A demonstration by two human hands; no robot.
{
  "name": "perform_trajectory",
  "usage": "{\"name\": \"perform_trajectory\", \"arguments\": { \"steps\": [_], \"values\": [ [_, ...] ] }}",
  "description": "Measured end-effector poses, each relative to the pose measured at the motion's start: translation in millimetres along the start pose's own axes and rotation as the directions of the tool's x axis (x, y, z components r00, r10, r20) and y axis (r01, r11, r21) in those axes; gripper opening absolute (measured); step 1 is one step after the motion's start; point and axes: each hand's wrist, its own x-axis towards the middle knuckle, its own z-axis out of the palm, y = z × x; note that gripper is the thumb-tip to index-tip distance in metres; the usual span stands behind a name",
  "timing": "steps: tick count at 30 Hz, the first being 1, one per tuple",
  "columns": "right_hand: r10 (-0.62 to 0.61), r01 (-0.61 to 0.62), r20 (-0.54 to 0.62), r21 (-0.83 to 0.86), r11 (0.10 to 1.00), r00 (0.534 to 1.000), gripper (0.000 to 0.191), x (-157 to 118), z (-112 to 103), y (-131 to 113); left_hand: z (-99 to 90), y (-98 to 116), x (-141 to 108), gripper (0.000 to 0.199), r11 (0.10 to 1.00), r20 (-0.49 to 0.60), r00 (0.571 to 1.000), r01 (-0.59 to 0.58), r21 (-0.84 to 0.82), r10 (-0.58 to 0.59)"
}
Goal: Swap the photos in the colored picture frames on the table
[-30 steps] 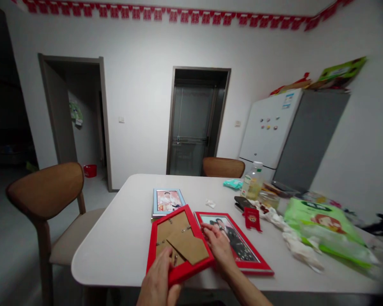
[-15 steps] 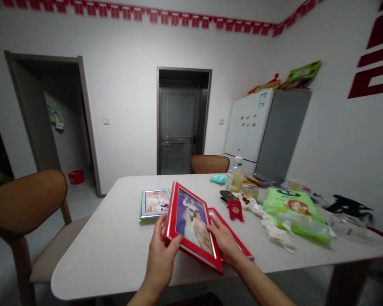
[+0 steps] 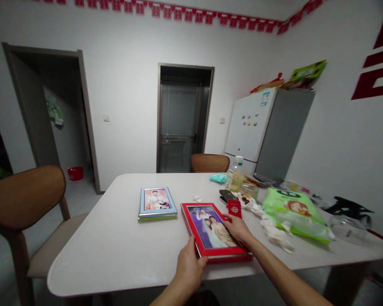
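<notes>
A red photo frame point(image 3: 207, 229) with a picture of a couple against purple lies near the table's front edge. It rests on top of a second red frame point(image 3: 247, 257), of which only a strip of edge shows. My left hand point(image 3: 190, 263) grips its lower left corner, thumb at the front edge and fingers along the side. My right hand point(image 3: 238, 229) closes on its right edge, with part of the fingers over the picture. To the left, a light blue photo frame point(image 3: 157, 202) lies face up, with a green edge showing beneath it.
On the right are a red card-like piece point(image 3: 234, 208), a dark phone-like object point(image 3: 227, 196), a bottle point(image 3: 234, 175), crumpled tissues point(image 3: 276, 233) and a green tissue pack point(image 3: 295, 212). A wooden chair point(image 3: 28, 195) stands left, another point(image 3: 210, 163) behind the white table point(image 3: 115, 255).
The tilted red frame has come down flat onto the other red frame, moving to the right. Both hands moved right with it. A small white scrap is now visible behind it.
</notes>
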Motion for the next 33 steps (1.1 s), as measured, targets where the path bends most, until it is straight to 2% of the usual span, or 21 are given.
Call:
{"name": "perform_trajectory", "arguments": {
  "steps": [3,6,8,12,15,17,19,22,27,30,33],
  "values": [
    [-0.032,0.031,-0.014,-0.101,0.994,0.999,0.03,-3,0,-11,-8.4,-7,-1,0.057,1.0,-0.016,1.0,-0.013,0.013,0.013],
    [-0.139,0.135,-0.016,-0.173,0.976,0.99,0.035,-11,9,-40,-25.9,-20,1,0.06,0.998,-0.105,0.993,0.053,0.028,-0.05],
    [-0.281,0.282,0.031,-0.196,0.939,0.959,0.037,-20,27,-67,-42.6,-30,5,0.059,0.996,-0.16,0.984,0.083,0.016,-0.08],
    [-0.513,0.544,0.194,-0.175,0.821,0.837,0.036,-36,82,-126,-75.2,-54,12,0.054,0.988,-0.246,0.957,0.146,-0.042,-0.152],
    [-0.572,0.614,0.234,-0.187,0.767,0.786,0.041,-38,119,-158,-89.0,-69,15,0.05,0.977,-0.282,0.937,0.178,-0.121,-0.206],
    [-0.576,0.618,0.23,-0.221,0.754,0.785,0.045,-34,134,-170,-92.2,-77,16,0.048,0.964,-0.293,0.927,0.184,-0.19,-0.234],
    [-0.571,0.615,0.231,-0.259,0.745,0.788,0.039,-29,142,-176,-92.7,-83,18,0.046,0.944,-0.298,0.916,0.187,-0.273,-0.268],
    [-0.578,0.63,0.251,-0.294,0.719,0.776,0.024,-28,145,-177,-93.7,-87,22,0.045,0.886,-0.296,0.893,0.199,-0.418,-0.34],
    [-0.637,0.696,0.282,-0.274,0.664,0.718,0.021,-51,130,-181,-99.9,-83,19,0.037,0.74,-0.253,0.868,0.175,-0.65,-0.428],
    [-0.678,0.72,0.25,-0.157,0.676,0.691,0.021,-76,115,-187,-99.2,-70,10,0.037,0.669,-0.258,0.885,0.077,-0.739,-0.387],
    [-0.694,0.706,0.225,0.031,0.707,0.684,0.019,-101,102,-192,-95.4,-53,1,0.039,0.631,-0.334,0.881,-0.053,-0.774,-0.336]
  ]
}}
